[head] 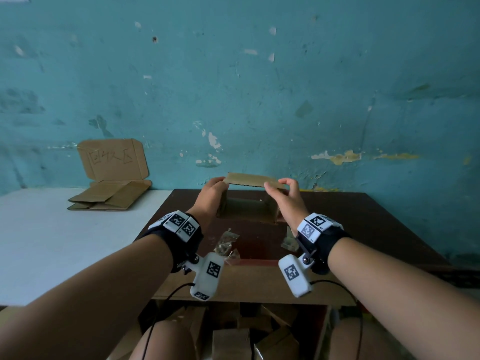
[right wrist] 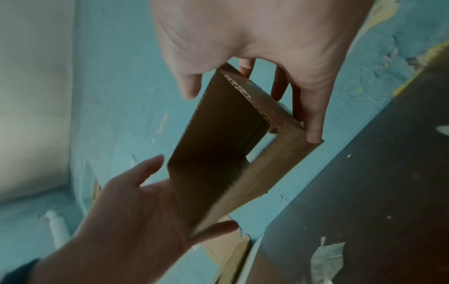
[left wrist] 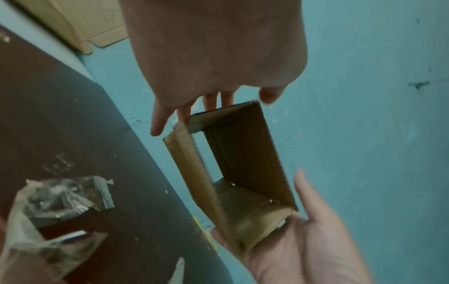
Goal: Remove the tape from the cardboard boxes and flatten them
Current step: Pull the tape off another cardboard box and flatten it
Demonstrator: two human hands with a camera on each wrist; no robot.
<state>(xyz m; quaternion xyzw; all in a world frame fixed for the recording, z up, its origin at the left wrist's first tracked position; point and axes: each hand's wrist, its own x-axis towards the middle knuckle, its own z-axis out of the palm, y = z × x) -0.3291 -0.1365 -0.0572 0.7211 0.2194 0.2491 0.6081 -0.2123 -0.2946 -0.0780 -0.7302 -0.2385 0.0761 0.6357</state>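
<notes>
From the head camera, a small cardboard box [head: 249, 201] is held above the far edge of a dark brown table [head: 363, 222], its long axis running left to right and its open end facing the viewer. The left hand [head: 211, 194] grips its left end, the right hand [head: 287, 201] its right end. Crumpled clear tape [head: 226, 245] lies on the table nearer the viewer. Flattened cardboard [head: 109, 196] lies on a white surface [head: 39, 242] to the left.

From the left wrist camera, the box [left wrist: 248, 153] is seen as an open tube, with fingers [left wrist: 209, 100] curled over one end.

From the right wrist camera, the thumb and fingers [right wrist: 313, 124] are clamped on the box's [right wrist: 218, 134] end wall.
</notes>
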